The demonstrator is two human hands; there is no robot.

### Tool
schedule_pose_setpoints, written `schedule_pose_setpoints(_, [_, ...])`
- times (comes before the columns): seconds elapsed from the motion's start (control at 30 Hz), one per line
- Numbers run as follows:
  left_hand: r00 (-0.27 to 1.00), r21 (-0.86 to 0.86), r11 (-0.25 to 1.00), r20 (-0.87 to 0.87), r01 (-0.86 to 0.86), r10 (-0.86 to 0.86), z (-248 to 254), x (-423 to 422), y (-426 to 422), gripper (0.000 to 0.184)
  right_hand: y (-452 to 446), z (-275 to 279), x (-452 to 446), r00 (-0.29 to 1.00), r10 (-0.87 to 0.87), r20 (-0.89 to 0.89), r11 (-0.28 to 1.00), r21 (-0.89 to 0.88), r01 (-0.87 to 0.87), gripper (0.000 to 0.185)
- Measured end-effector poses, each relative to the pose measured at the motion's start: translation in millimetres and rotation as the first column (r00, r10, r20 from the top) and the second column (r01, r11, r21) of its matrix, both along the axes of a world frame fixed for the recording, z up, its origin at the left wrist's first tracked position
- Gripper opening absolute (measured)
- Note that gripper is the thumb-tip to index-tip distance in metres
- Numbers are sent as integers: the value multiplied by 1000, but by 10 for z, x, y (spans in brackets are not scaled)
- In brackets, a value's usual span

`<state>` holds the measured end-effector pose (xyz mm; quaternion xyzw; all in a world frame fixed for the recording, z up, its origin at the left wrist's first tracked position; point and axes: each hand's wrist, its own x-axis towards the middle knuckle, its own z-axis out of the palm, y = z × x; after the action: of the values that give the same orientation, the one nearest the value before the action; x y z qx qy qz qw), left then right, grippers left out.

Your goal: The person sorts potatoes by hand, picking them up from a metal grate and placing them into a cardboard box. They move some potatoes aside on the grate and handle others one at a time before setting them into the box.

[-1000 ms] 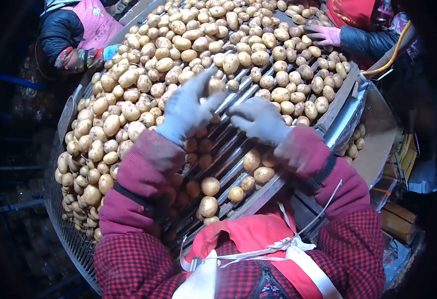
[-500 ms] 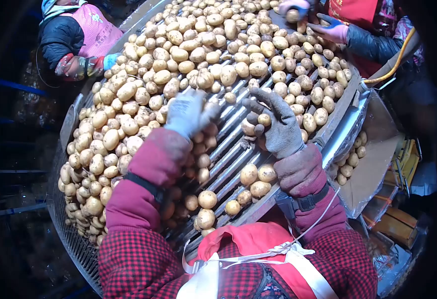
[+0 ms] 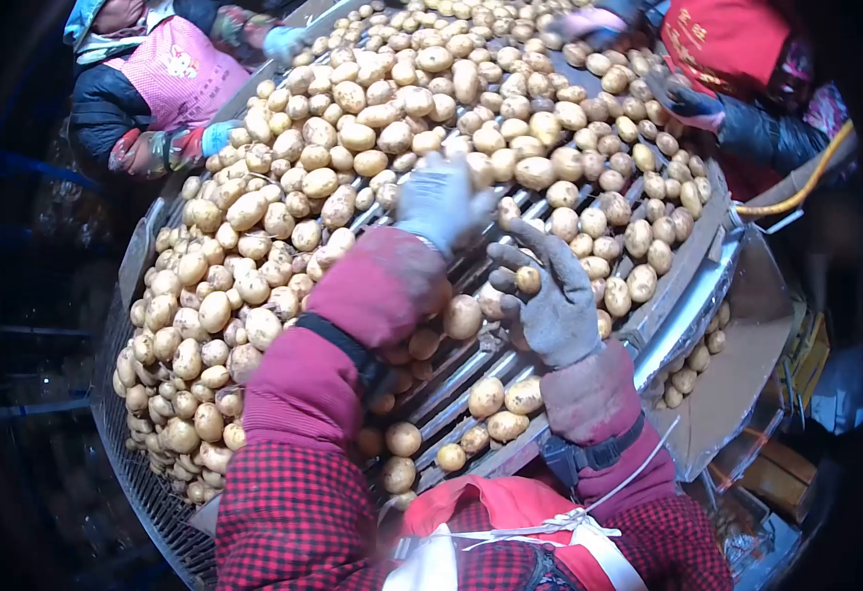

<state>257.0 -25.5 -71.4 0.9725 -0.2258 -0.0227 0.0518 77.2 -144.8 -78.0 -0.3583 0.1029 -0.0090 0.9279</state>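
Note:
Many potatoes (image 3: 246, 210) cover a slatted metal sorting table (image 3: 443, 366) in front of me. My left hand (image 3: 441, 202), in a pale glove, reaches over the slats at the near edge of the potato pile; its fingertips are smeared by motion. My right hand (image 3: 557, 305), in a dirty grey glove, has its fingers curled around a small potato (image 3: 528, 280). Larger potatoes lie just left of it, among them one round potato (image 3: 463, 317). Several potatoes (image 3: 506, 426) rest on the slats below my right wrist.
Two co-workers stand across the table: one in a pink apron (image 3: 183, 74) at upper left, one in a red apron (image 3: 712, 44) at upper right, their gloved hands at the potatoes. A cardboard box (image 3: 732, 360) with potatoes stands beyond the right rim. A yellow hose (image 3: 796, 197) hangs there.
My left hand has moved right and a little away from me across the slats, closer to the right hand. My right hand still has the small potato, slightly lower. The co-workers' hands have shifted.

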Motion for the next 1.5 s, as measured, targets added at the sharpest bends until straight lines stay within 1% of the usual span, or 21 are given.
schedule_pose_setpoints(0.03, [989, -51, 997, -138, -59, 51, 80, -105, -134, 73, -4, -30, 17, 999, -1, -40, 997, 71, 4, 43])
schedule_pose_setpoints(0.13, [895, -307, 882, -157, 357, -417, -72, -91, -32, 84, -39, -60, 31, 999, -18, -39, 990, 142, 23, 42])
schedule_pose_setpoints(0.17, [884, -368, 838, -77, 404, -460, -88, -134, 68, 79, -47, -72, 46, 999, -12, -47, 989, 148, 19, 42])
schedule_pose_setpoints(0.2, [887, -494, 815, -166, 304, -431, 98, -147, 151, 70, -45, -90, 43, 998, -10, -60, 987, 158, 19, 42])
schedule_pose_setpoints(0.23, [936, -491, 845, -147, 212, -320, 242, -117, 281, 67, 7, -119, 28, 990, -92, 104, 994, -43, 97, 42])
schedule_pose_setpoints(0.27, [970, -489, 864, -127, 119, -205, 338, -60, 439, 63, 5, -124, 18, 987, -99, 125, 991, -82, 110, 42])
schedule_pose_setpoints(0.33, [1000, -282, 959, 8, -1, 4, 385, 182, 780, 59, 5, -137, -7, 980, -112, 165, 977, -160, 139, 42])
schedule_pose_setpoints(0.4, [986, 97, 993, -148, -60, 74, 404, 355, 1077, 60, -72, -235, -7, 990, -22, 141, 994, 109, 7, 50])
schedule_pose_setpoints(0.47, [996, 161, 987, -87, 24, -10, 265, 438, 1191, 61, -87, -220, -7, 991, 22, 133, 969, 242, -53, 56])
schedule_pose_setpoints(0.53, [998, 297, 953, -54, 60, -46, 277, 496, 1087, 62, -67, -107, -4, 1000, 20, 15, 986, 168, -22, 50])
schedule_pose_setpoints(0.63, [1000, 308, 951, -21, 28, -23, 261, 512, 939, 56, -70, -128, -16, 998, 19, 51, 991, 132, -26, 54])
schedule_pose_setpoints(0.73, [982, 325, 937, -173, 127, -73, 139, 608, 846, 54, -75, -137, -1, 999, 32, 44, 987, 157, -39, 54])
schedule_pose_setpoints(0.83, [995, 268, 962, -92, 54, -31, 12, 566, 864, 49, -37, -90, -27, 998, -1, 63, 999, -51, 4, 52])
schedule_pose_setpoints(1.1, [945, 153, 971, 244, 184, -217, -250, 289, 1141, 37, -62, -193, -18, 996, 30, 88, 999, 18, -32, 57])
schedule_pose_setpoints(1.23, [978, 263, 952, 92, 156, -185, -86, 384, 1023, 37, -93, -210, -8, 993, 58, 106, 996, 56, -65, 58])
schedule_pose_setpoints(1.27, [997, -129, 991, -66, 21, -30, -87, 455, 979, 40, -94, -211, -7, 991, 65, 119, 997, 41, -70, 58])
schedule_pose_setpoints(1.3, [961, -469, 864, -271, -182, 55, -109, 487, 957, 44, -90, -203, -8, 991, 64, 118, 997, 42, -69, 58])
schedule_pose_setpoints(1.33, [898, -691, 657, -437, -302, -46, 121, 417, 843, 50, -82, -186, -9, 994, 51, 99, 998, 21, -53, 58])
schedule_pose_setpoints(1.4, [989, -641, 761, -150, -103, 8, 214, 590, 917, 47, -66, -184, -30, 997, 37, 73, 999, 2, -37, 59])
schedule_pose_setpoints(1.47, [971, -561, 812, -236, -159, 28, 466, 429, 866, 52, -66, -180, -18, 995, 31, 98, 999, -17, -30, 58])
schedule_pose_setpoints(1.5, [985, -176, 983, -170, -48, 18, 442, 452, 913, 55, -76, -189, -8, 994, 30, 100, 999, -17, -28, 58])
